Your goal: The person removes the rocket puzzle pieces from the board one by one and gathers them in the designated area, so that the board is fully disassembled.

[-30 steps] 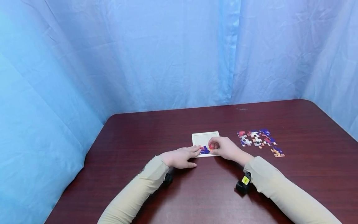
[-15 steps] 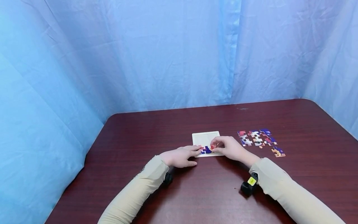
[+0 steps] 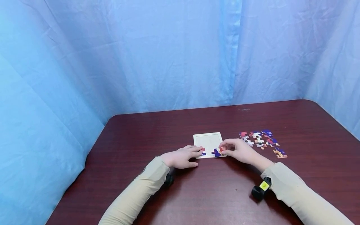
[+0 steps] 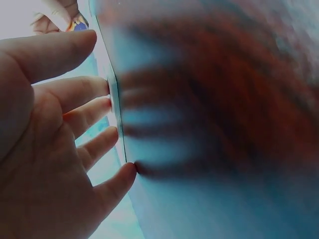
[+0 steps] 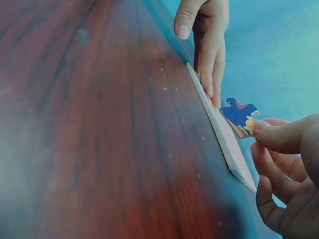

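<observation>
A white puzzle tray (image 3: 207, 141) lies flat on the table. My left hand (image 3: 184, 157) is spread with straight fingers, its fingertips resting on the tray's left side, touching a red, white and blue puzzle piece (image 3: 203, 152). Over the tray's lower right part, my right hand (image 3: 239, 151) pinches a blue puzzle piece (image 5: 240, 115) with red and yellow between thumb and index finger. In the right wrist view that piece is tilted up above the tray's edge. Part of the left piece is hidden under my fingers.
To the tray's right lie several puzzle pieces (image 3: 259, 142) in a loose group, with an orange and blue piece (image 3: 279, 152) nearer me. The dark red wooden table (image 3: 157, 131) ends at a blue curtain (image 3: 168, 56) at the back.
My right hand has moved rightward with the blue puzzle piece, which is now apart from the piece under my left fingers. The left hand has stayed in place.
</observation>
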